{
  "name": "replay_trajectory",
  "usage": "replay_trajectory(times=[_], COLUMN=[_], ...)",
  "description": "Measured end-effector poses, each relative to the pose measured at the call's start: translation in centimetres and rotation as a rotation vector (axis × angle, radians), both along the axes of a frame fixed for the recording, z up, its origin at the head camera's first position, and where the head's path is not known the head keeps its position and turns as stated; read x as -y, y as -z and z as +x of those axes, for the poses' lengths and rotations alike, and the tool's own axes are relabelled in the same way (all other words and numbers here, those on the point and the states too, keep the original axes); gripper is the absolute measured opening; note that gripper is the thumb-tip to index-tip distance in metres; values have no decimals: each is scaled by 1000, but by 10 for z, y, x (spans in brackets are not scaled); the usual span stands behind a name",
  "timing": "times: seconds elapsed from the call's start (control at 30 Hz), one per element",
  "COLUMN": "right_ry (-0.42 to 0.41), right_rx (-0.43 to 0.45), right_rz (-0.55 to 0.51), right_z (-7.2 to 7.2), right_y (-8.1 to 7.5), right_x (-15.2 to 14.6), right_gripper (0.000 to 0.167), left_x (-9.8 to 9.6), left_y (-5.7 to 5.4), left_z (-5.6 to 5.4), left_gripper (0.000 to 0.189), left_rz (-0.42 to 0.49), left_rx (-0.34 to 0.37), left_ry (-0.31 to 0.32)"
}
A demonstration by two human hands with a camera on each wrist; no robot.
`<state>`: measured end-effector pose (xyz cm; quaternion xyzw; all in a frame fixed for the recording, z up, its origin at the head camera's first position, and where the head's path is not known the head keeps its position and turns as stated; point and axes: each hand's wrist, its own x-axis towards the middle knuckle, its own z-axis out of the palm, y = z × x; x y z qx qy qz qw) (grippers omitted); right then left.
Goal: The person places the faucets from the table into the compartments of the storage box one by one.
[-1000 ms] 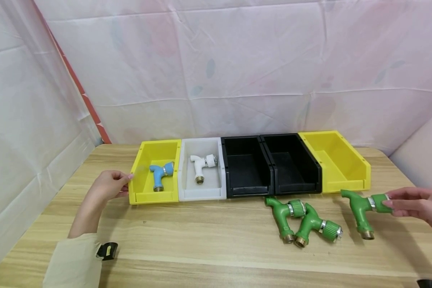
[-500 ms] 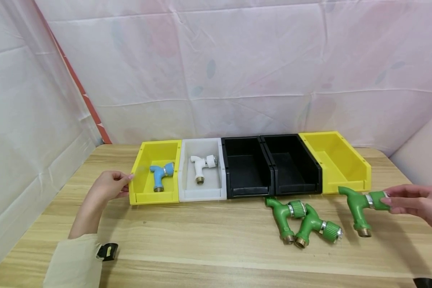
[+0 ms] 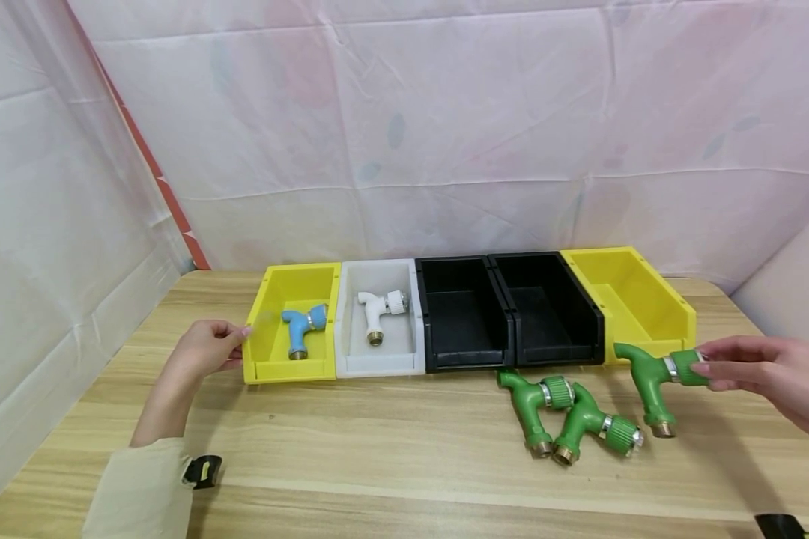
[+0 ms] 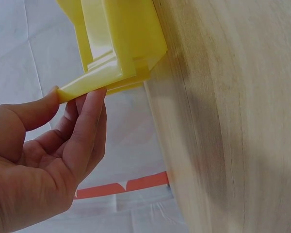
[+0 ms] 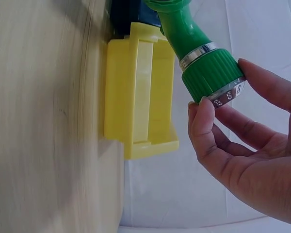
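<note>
My right hand [image 3: 762, 370] pinches the ribbed knob of a green tap [image 3: 654, 382], its brass-ended inlet pointing down. In the right wrist view the fingertips and thumb sit around the knob's [image 5: 213, 75] end. My left hand [image 3: 205, 348] pinches the side wall of the leftmost yellow bin [image 3: 290, 370], thumb on one face and fingers on the other, as the left wrist view shows. A blue tap [image 3: 299, 333] lies inside that bin. Two more green taps, one on the left [image 3: 529, 408] and one on the right [image 3: 583, 423], lie touching on the table.
Beside the left bin stands a white bin [image 3: 380, 364] holding a white tap [image 3: 375, 318]. Two black bins [image 3: 468, 359] and another yellow bin [image 3: 647, 350] continue the row on the wooden table [image 3: 377, 449]. A pale cloth [image 3: 472, 112] hangs behind.
My right hand has carried the green tap leftward and slightly up, toward the right yellow bin's front. My left hand stays at the left bin's wall.
</note>
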<state>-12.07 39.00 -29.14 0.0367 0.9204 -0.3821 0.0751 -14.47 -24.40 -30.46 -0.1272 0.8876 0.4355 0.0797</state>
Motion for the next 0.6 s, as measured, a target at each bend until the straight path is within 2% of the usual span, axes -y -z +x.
replay_trajectory(times=[0.13, 0.37, 0.47, 0.6], right_ry=[-20, -52, -54, -73], right_rx=[-31, -47, -72, -121], right_rz=[9, 100, 100, 37], right_z=[-1, -3, -4, -6], right_y=[0, -5, -6, -7], right_x=[5, 14, 20, 28], right_gripper=[19, 38, 38, 24], left_x=[0, -1, -1, -2], left_y=[0, -1, -1, -1], left_z=[1, 1, 2, 2], left_gripper=[33, 33, 33, 32], left_rz=[-12, -24, -23, -22], left_rx=[2, -4, -9, -8], left_ry=[0, 3, 4, -1])
